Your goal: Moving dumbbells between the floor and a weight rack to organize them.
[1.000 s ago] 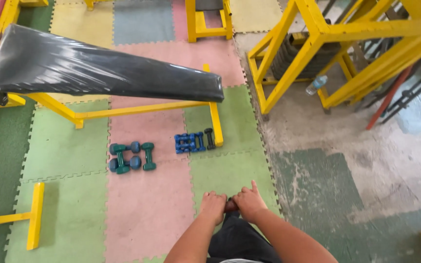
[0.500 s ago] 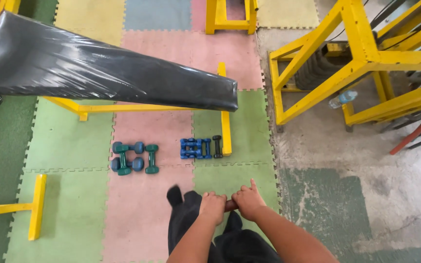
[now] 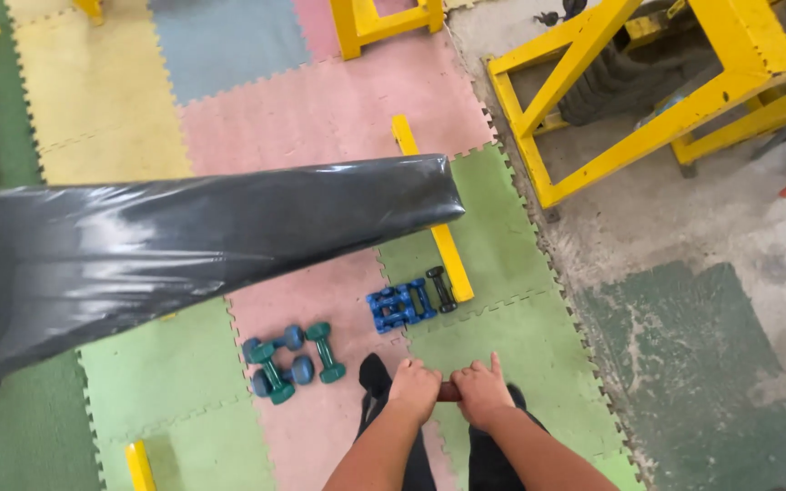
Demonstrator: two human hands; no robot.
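My left hand (image 3: 414, 389) and my right hand (image 3: 481, 393) are closed side by side around a short dark red bar (image 3: 448, 392), held low in front of my legs in black trousers (image 3: 488, 455). Only a small piece of the bar shows between the fists. On the foam mats ahead lie teal dumbbells (image 3: 286, 364), blue dumbbells (image 3: 397, 307) and a small black dumbbell (image 3: 440, 289), all apart from my hands.
A black padded bench (image 3: 166, 245) wrapped in shiny plastic crosses the left and middle, on a yellow frame (image 3: 433, 223). A yellow steel rack (image 3: 593, 100) stands on worn concrete (image 3: 684, 300) at the right. Coloured interlocking mats (image 3: 338, 100) cover the floor.
The view has moved forward and closer to the bench, which now fills the left side. My hands stay clasped on the bar, and my legs have come into view beneath them.
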